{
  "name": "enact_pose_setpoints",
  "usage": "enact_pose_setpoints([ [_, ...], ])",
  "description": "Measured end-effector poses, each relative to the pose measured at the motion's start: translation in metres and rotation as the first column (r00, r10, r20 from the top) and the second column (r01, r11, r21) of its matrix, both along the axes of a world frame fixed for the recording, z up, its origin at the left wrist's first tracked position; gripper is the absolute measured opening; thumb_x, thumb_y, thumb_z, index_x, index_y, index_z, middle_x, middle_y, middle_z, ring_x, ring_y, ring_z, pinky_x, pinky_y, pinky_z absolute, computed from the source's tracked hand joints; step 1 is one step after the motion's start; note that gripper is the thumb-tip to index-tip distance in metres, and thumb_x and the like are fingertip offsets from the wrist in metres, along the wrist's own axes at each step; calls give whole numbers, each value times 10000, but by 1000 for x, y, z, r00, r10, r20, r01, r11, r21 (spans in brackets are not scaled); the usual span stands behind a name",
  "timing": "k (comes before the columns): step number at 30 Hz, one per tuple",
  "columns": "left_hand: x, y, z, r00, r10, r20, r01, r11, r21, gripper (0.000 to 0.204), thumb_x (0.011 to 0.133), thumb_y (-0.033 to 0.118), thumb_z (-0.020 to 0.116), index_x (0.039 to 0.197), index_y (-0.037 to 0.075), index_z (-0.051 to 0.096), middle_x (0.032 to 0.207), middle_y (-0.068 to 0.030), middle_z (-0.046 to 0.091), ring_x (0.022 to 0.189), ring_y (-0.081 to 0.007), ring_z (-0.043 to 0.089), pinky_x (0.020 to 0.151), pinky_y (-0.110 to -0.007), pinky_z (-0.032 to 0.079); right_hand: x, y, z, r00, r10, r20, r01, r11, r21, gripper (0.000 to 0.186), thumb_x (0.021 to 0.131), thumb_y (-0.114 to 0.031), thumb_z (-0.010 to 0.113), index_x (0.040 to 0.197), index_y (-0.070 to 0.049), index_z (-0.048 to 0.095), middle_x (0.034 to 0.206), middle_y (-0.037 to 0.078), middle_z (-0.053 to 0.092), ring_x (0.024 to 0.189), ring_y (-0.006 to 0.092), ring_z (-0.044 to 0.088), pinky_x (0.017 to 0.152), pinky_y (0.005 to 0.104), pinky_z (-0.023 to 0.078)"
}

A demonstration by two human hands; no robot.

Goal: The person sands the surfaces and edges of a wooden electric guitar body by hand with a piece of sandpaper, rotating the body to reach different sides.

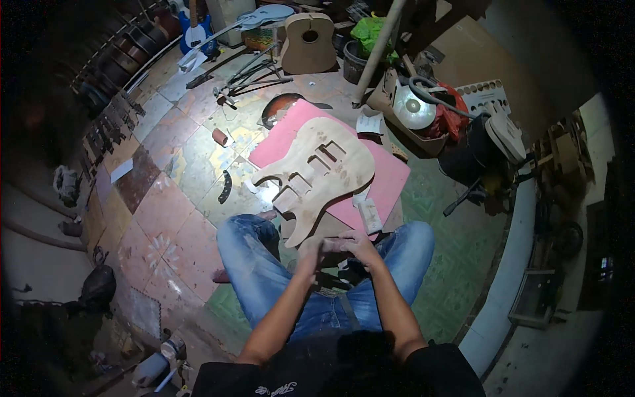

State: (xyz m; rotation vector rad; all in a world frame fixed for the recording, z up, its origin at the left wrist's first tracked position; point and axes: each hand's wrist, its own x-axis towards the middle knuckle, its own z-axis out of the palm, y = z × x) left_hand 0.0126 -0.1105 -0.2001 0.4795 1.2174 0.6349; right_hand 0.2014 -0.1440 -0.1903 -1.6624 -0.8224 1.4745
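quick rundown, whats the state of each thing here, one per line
left hand: raised over the lap, against the right hand; grip unclear
right hand: fingers curled around something small and dark
unfinished guitar body: lying flat on the pink mat, bare wood, cavities empty
pink mat: spread flat on the floor
acoustic guitar body: standing upright, no neck

Both forearms come up from lower edge, bent inward. Left hand (pixel 309 255) & right hand (pixel 358 247) meet above lap, fingers (pixel 344 239) curled, touching.
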Motion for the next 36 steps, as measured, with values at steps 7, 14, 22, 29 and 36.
enact_pose_setpoints([
  [7,-15,4,-8,991,-28,129,9,990,144,336,911,141,746,1169,-28,614,1038,-111,716,836,-139,684,706,-274,554,43,26,-3,868,13,496,-22,1000,13,496,837,-276,759,1209,27,634,1130,195,688,1051,309,667,946,400,515],
  [14,-20,15,-21,991,-18,135,-30,938,345,321,894,101,735,1162,-21,606,1044,-115,706,929,-162,679,814,-271,546,45,40,-21,435,-9,900,90,995,-34,549,766,-295,802,1201,-45,577,1149,230,652,1155,425,561,1013,501,444],
  [22,-8,24,20,959,-54,280,-13,973,232,350,907,124,707,1193,11,540,1127,-114,664,999,-207,673,838,-336,588,44,14,-45,915,-356,-191,391,899,197,461,875,-251,640,1267,-37,524,1153,164,655,1023,340,663,874,449,551],
  [29,-2,27,41,953,-62,297,-2,978,210,365,934,117,709,1230,58,503,1183,-116,649,1039,-203,667,796,-362,633,-8,-17,4,654,-124,-746,206,978,18,662,1010,-614,418,1297,-35,558,1055,140,692,865,274,712,754,433,583],
  [36,-15,33,31,940,-158,-302,325,685,652,373,900,176,750,1228,15,674,993,-69,705,854,-113,640,787,-267,528,-18,-22,13,827,-36,-562,101,991,85,762,917,-711,551,1256,-29,588,1029,113,698,859,225,728,673,337,594],
])
